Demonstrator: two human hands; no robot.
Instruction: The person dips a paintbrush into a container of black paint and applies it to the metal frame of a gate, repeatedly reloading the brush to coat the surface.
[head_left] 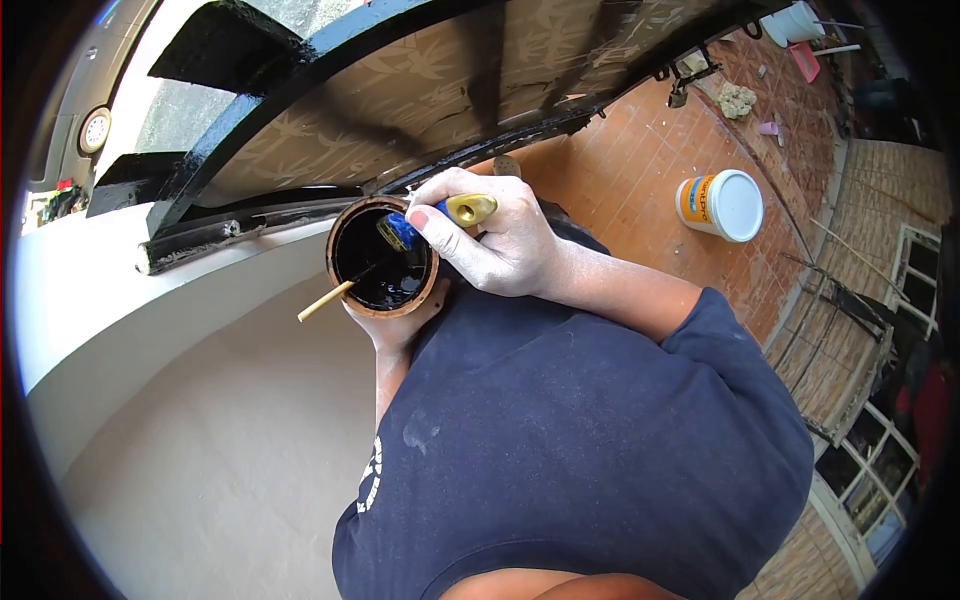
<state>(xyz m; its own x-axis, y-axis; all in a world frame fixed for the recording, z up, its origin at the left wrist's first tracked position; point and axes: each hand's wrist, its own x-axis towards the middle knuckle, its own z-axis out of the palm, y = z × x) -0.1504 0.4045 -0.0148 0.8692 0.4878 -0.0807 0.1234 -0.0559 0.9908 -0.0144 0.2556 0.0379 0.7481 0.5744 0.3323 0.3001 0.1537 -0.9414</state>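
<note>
- Left hand (395, 325): we see it only in part, under the paint can (381, 257), cupped round the can's base and holding it up against the chest; its fingers are mostly hidden.
- Right hand (495, 240): closed around a brush handle (440, 215), blue with a yellow end; the bristles dip into the can and cannot be made out.
- Paint can: brown rim, filled with glossy black paint, held just below the black railing (300, 70). A pale stick (325, 300) leans in it, its far end sunk in the paint.
- White tub (722, 204): stands on the brick floor (620, 170) well below; its orange and blue label is too small for us to read.
- Navy shirt (580, 430): white print at the hem, cut off and unreadable.
- White ledge (110, 280) under the railing; scattered items at the top right are blurred.
</note>
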